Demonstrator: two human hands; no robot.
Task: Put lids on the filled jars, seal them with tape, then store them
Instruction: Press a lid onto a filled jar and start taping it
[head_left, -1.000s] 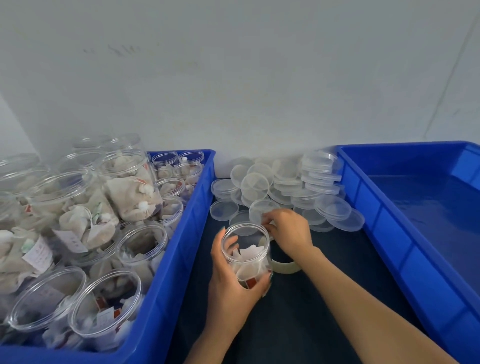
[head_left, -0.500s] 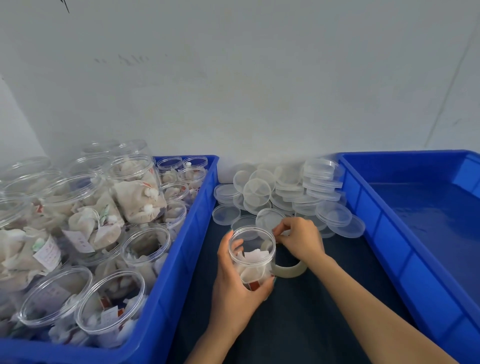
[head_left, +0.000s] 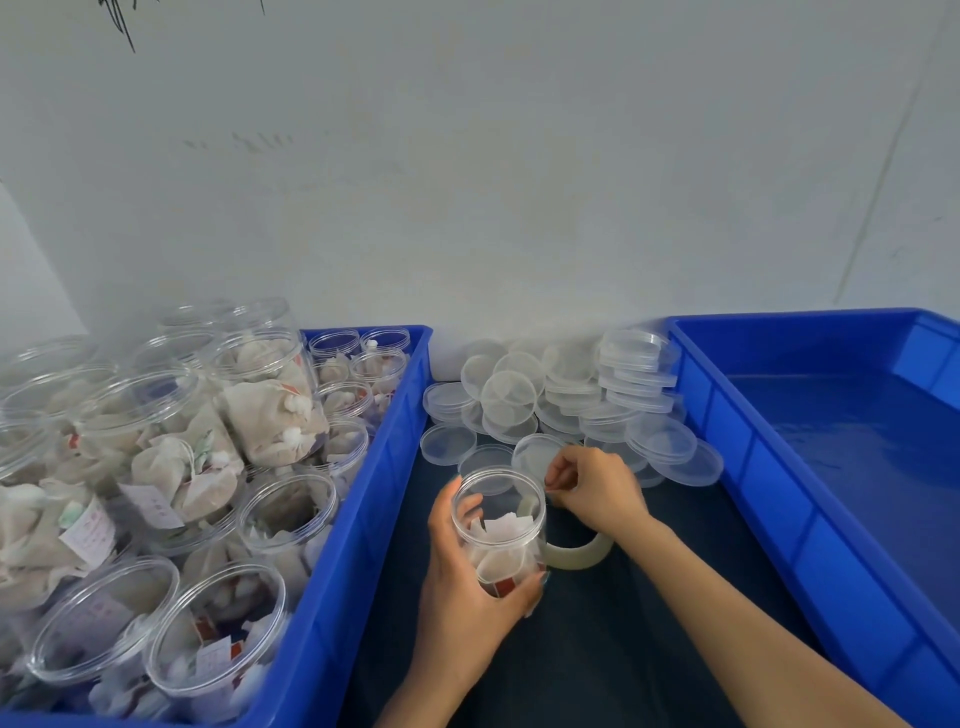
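Note:
My left hand (head_left: 467, 587) grips a clear open jar (head_left: 501, 525) holding white sachets, upright on the dark table. Just right of the jar's mouth, my right hand (head_left: 595, 491) pinches the edge of a clear lid (head_left: 535, 454), tilted up behind the jar. A roll of pale tape (head_left: 579, 553) lies flat on the table under my right wrist, partly hidden by the jar. A pile of clear lids (head_left: 561, 395) sits at the back against the wall.
A blue bin (head_left: 358, 519) on the left is full of open filled jars (head_left: 171, 467). A second blue bin (head_left: 852, 457) on the right shows only its bare floor. The dark table surface (head_left: 597, 649) runs between them. A white wall rises behind.
My right hand has lifted a lid out of the pile and drawn it back toward the jar's mouth. My left hand keeps its hold on the jar. The camera has tilted up.

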